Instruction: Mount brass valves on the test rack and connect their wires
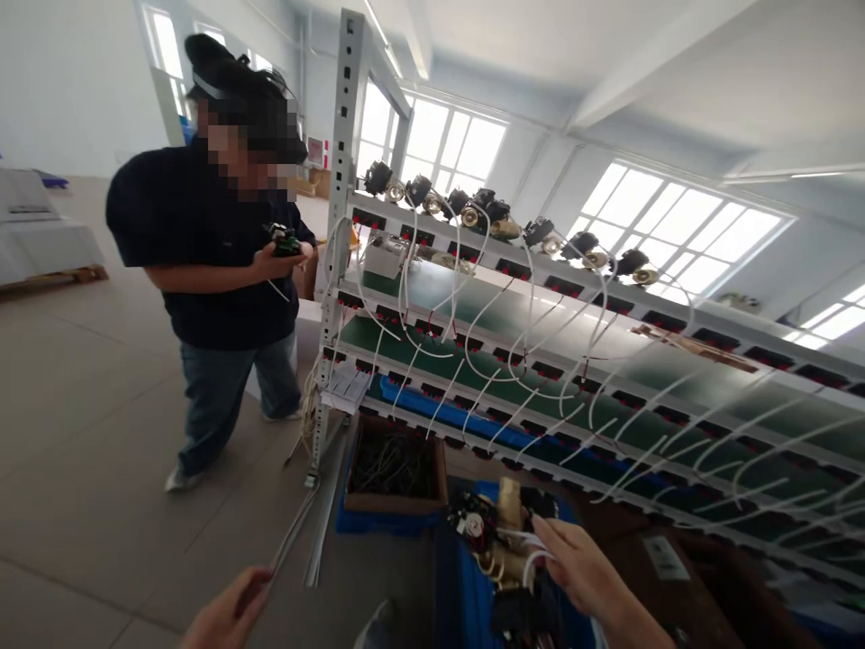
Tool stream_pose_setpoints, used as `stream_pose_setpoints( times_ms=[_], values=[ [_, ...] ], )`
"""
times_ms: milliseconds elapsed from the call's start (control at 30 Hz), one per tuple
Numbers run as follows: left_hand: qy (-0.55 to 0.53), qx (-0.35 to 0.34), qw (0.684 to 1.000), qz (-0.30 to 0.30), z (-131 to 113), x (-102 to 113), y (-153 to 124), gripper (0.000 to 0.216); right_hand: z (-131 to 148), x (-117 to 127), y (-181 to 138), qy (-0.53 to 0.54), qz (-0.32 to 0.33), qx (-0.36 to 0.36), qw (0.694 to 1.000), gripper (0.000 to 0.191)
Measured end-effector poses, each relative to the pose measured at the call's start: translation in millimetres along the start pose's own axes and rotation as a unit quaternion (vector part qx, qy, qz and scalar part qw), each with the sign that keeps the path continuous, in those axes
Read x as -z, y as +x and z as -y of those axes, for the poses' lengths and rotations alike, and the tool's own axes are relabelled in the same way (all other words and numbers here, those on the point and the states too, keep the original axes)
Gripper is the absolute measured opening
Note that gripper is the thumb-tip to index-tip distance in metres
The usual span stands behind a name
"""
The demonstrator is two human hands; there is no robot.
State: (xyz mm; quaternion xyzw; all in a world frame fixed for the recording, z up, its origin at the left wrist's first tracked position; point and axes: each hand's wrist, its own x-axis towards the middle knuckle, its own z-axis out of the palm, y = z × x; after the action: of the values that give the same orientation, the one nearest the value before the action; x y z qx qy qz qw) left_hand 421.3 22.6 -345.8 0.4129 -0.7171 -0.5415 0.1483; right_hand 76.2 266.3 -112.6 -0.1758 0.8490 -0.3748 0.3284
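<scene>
My right hand [581, 568] is at the bottom centre, gripping a brass valve assembly [504, 532] with black parts and white wires. It hovers over a blue bin [466, 599]. At the bottom left is my left hand [226, 613], fingers loosely curled, holding nothing that I can see. A metal rack [514, 311] with green shelves carries a row of black and brass valves [487, 212] on top, white wires hanging from them.
A person in a dark shirt [203, 243] stands left of the rack, holding a small part [284, 242]. A cardboard box of wires [396, 469] sits on the floor under the rack. A covered pallet [40, 243] is at far left.
</scene>
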Motion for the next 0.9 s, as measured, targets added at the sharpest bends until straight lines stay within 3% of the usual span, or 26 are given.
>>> stream_pose_setpoints(
  times_ms=[167, 333, 433, 533, 667, 900],
  values=[
    [-0.093, -0.100, 0.991, 0.003, -104, -54, 76, 0.041, 6, -13, 41, -0.057, 0.030, 0.131, 0.989, 0.056],
    [-0.155, -0.208, 0.965, -0.029, -203, -105, 204, 0.061, 18, -18, 89, -0.038, 0.095, 0.145, 0.984, 0.055],
    [-0.189, -0.247, 0.950, -0.014, -247, -122, 278, 0.083, 46, -19, 117, -0.040, 0.151, 0.159, 0.975, 0.051],
    [-0.228, -0.262, 0.937, 0.034, -273, -123, 325, 0.092, 80, -23, 146, -0.035, 0.203, 0.171, 0.964, 0.040],
    [-0.255, -0.241, 0.932, 0.095, -288, -102, 337, 0.082, 110, -33, 188, 0.008, 0.236, 0.195, 0.952, 0.032],
    [-0.221, -0.184, 0.943, 0.166, -314, -41, 300, 0.069, 134, -50, 252, 0.168, 0.263, 0.158, 0.937, 0.042]
  ],
)
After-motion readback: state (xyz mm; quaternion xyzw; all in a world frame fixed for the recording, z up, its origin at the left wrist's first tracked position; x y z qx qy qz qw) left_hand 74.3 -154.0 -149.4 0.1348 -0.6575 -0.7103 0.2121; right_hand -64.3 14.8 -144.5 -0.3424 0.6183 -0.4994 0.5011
